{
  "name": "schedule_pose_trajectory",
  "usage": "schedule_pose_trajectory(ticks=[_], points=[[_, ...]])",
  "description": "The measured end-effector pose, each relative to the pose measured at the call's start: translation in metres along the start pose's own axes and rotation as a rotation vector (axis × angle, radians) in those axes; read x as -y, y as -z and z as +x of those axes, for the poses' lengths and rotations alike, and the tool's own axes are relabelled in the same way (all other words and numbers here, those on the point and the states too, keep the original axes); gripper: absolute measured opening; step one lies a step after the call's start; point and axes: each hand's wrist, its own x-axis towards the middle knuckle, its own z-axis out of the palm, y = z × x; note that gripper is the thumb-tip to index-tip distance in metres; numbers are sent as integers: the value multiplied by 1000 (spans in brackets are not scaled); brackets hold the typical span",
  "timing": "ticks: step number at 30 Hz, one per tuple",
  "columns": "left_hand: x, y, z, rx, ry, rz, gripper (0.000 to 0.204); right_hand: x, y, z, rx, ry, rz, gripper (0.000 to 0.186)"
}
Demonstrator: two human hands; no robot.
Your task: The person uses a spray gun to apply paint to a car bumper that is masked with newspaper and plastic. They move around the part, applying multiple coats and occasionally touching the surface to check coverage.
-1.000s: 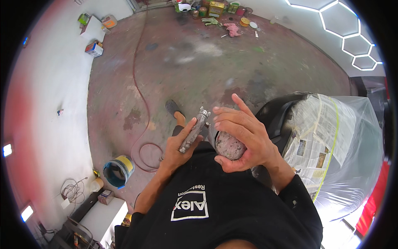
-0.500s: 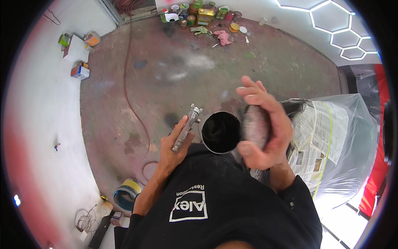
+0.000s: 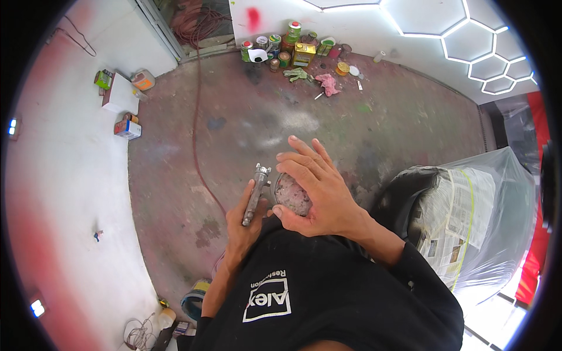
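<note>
A metal paint spray gun (image 3: pixel 254 198) is gripped in my left hand (image 3: pixel 237 229), its nozzle end pointing away from me. Beside it, on its right, a round paint-stained lid (image 3: pixel 292 195) sits over the mouth of the gun's cup. My right hand (image 3: pixel 324 198) curls around that lid, thumb on the near edge and fingers along the far side. The lid and my right hand cover most of the cup, so whether the lid is fully seated I cannot tell.
Paint cans (image 3: pixel 284 58), a yellow metal can (image 3: pixel 303 54) and a pink rag (image 3: pixel 328 85) stand or lie by the far wall. A red hose (image 3: pixel 196 123) crosses the floor. At right is a panel masked with newspaper and plastic sheeting (image 3: pixel 468 216); a bucket (image 3: pixel 193 301) is lower left.
My right hand has moved left with the lid, from beside the cup to over its mouth. The dark open cup seen before is now covered. The head view has shifted slightly.
</note>
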Motion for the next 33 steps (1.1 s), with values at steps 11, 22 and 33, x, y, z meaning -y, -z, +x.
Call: schedule_pose_trajectory(ticks=[11,22,33], points=[[56,14,119,-181,-71,-6,68,-72,-16,126,5,173,-199,99],[48,24,301,-211,273,226,33,-231,52,190,-450,-285,164,70],[-19,-30,518,38,1,262,44,-270,7,109,147,-1008,64,57]])
